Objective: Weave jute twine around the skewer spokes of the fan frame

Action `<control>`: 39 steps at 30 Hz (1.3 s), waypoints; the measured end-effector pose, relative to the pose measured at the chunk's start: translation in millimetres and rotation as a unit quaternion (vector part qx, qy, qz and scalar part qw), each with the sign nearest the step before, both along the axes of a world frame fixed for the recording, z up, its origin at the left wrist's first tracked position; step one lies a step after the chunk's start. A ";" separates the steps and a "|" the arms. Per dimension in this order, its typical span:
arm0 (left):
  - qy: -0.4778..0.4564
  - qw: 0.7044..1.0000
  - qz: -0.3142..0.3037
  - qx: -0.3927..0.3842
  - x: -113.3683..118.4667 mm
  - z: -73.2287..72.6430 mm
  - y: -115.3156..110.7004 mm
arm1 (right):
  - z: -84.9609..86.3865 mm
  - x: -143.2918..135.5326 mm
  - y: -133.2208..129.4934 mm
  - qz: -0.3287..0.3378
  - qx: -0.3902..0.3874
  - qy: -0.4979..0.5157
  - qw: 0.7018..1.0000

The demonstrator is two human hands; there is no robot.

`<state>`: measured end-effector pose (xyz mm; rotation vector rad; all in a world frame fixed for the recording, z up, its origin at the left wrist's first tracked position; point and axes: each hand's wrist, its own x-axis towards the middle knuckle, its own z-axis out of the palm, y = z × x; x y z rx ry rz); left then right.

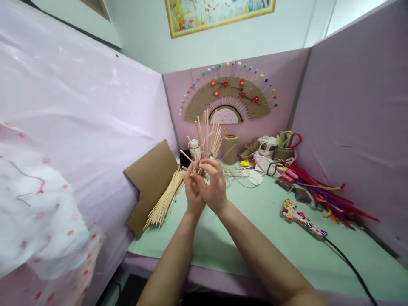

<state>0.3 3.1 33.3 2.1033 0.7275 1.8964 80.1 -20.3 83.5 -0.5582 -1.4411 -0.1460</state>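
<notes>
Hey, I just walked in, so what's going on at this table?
A person's left hand and right hand are close together, holding thin sticks that mostly fan upward; the exact finger grip is hard to make out. A tied bundle of sticks lies to the left beside cardboard. A patterned glue gun rests on the right.

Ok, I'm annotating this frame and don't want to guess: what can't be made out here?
All in the head view:
- Lower ends of the thin sticks: hidden by the left hand and right hand.
- Top of the framed picture: cut off by the upper edge.
- Far end of the black cord: cut off by the bottom edge.
- Below the scissor handles: hidden inside the pot.
</notes>
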 end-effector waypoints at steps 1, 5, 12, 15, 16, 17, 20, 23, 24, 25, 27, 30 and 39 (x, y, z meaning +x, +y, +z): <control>-0.049 0.999 0.015 0.006 -5.9 1.7 -5.6 | 2.0 -0.7 0.2 0.004 -0.002 -0.007 1.000; -0.062 0.998 0.019 0.019 -16.3 12.4 -21.0 | 8.1 -4.3 4.2 -0.010 0.006 -0.017 1.000; -0.087 0.996 0.025 0.005 -12.3 28.6 -30.4 | 13.5 0.2 8.8 0.008 0.043 -0.048 0.998; -0.114 0.993 0.015 -0.007 -11.2 31.3 -33.7 | 13.5 3.1 6.7 0.011 0.014 -0.075 0.997; -0.115 0.993 0.017 -0.008 -11.2 31.9 -34.2 | 13.4 3.6 6.1 0.014 0.007 -0.077 0.997; -0.113 0.993 0.022 -0.007 -11.4 32.4 -34.6 | 13.2 3.7 5.6 0.019 0.003 -0.075 0.997; -0.103 0.994 0.031 -0.010 -12.1 33.8 -35.5 | 12.7 3.2 5.3 0.033 0.010 -0.067 0.997; -0.127 0.991 0.019 -0.038 -11.7 36.3 -38.2 | 12.8 2.8 5.8 0.036 0.016 -0.072 0.997; -0.142 0.989 0.012 -0.049 -11.1 37.5 -39.7 | 12.9 2.7 6.0 0.035 0.018 -0.073 0.997; -0.157 0.986 0.005 -0.058 -10.2 38.8 -41.3 | 13.0 2.7 6.2 0.033 0.021 -0.073 0.997; -0.181 0.981 -0.003 -0.068 -8.1 41.3 -44.5 | 13.0 2.6 6.5 0.030 0.033 -0.068 0.997; -0.202 0.976 -0.006 -0.076 -5.6 44.0 -47.9 | 12.0 1.9 7.0 0.029 0.050 -0.057 0.997; -0.204 0.975 -0.002 -0.084 -7.4 43.4 -48.7 | 10.4 1.3 4.9 0.016 0.043 -0.059 0.997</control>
